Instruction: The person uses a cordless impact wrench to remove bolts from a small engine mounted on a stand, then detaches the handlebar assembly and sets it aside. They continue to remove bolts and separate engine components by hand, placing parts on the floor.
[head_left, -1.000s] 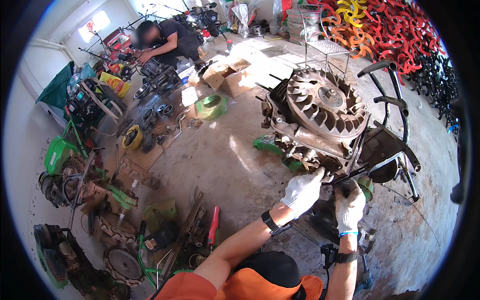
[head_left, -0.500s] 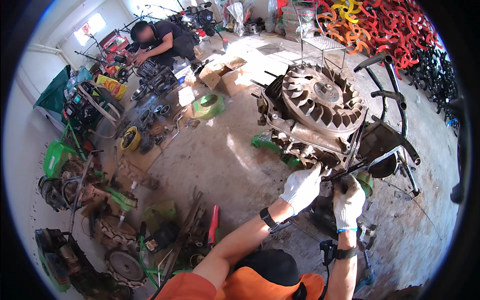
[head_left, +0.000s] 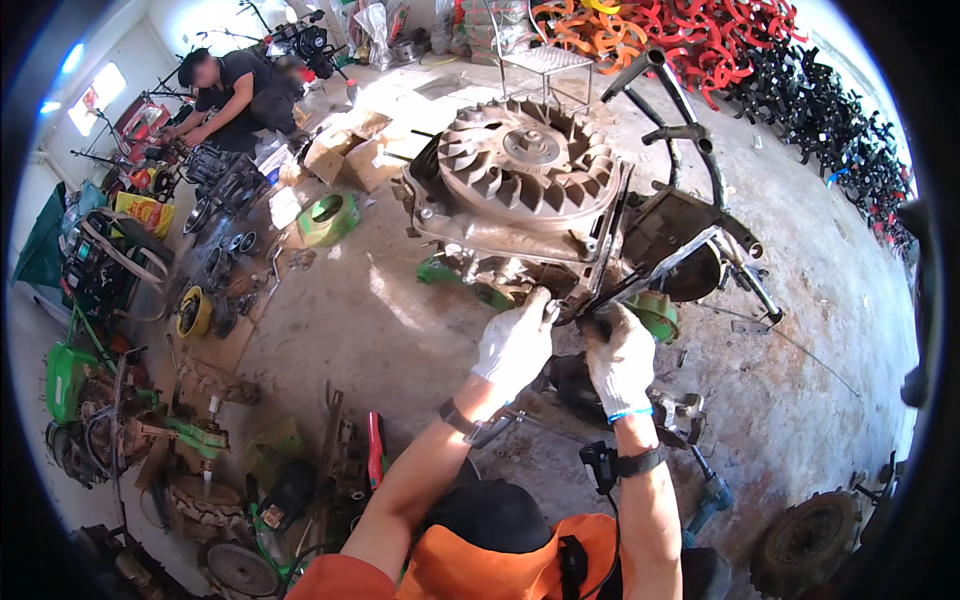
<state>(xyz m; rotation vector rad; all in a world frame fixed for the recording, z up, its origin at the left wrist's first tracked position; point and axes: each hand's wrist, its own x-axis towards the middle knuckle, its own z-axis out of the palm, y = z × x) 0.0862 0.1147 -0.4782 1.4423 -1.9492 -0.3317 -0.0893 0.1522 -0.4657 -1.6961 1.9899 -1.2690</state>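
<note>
A greasy engine (head_left: 480,243) with a large finned flywheel (head_left: 535,150) on top stands in front of me. My left hand (head_left: 517,348), in a white knit glove, is at the engine's near lower edge. Its fingers are closed in a pinch, and what lies between them is too small to make out. Just to the right, my right hand (head_left: 620,362), gloved too, is curled closed beside the engine's near corner. Its fingertips are in dark shade, hiding whatever they hold. A dark tubular metal frame (head_left: 705,165) stands right of the engine.
Green parts, one a ring-shaped housing (head_left: 345,222), lie on the floor. A red-handled tool (head_left: 375,450) and a teal power tool (head_left: 712,497) lie near me. A co-worker (head_left: 235,95) crouches far left. Red and black curved blades (head_left: 800,105) are heaped far right.
The whole scene has shifted left in view as my head turned. Both hands stay at the engine's near lower edge, with the fingers still closed.
</note>
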